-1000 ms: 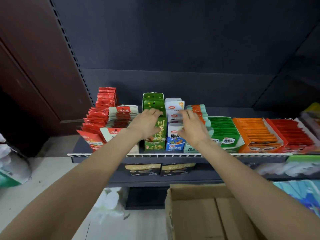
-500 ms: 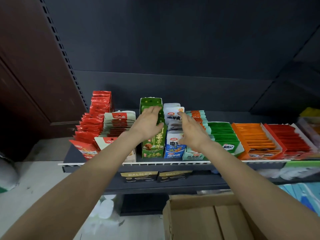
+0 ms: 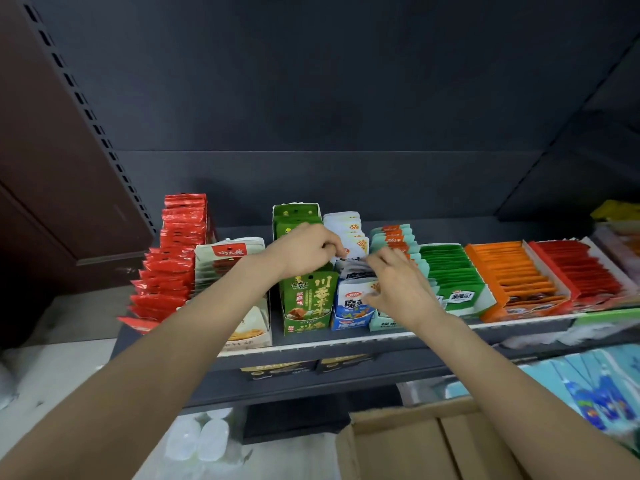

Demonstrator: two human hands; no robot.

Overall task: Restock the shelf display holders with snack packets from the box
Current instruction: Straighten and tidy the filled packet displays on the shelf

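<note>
Up front, both hands (image 3: 304, 249) (image 3: 398, 289) among white packets (image 3: 349, 230); green holder (image 3: 306, 299) beside.

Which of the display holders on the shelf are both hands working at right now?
The blue-and-white holder, between the tall green holder and the teal one. The left hand and right hand meet over its white packets; the other holders are untouched.

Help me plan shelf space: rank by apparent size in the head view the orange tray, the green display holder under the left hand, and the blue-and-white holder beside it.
1. Orange tray, largest.
2. Green display holder.
3. Blue-and-white holder, smallest, though hands hide part of both holders.
</note>
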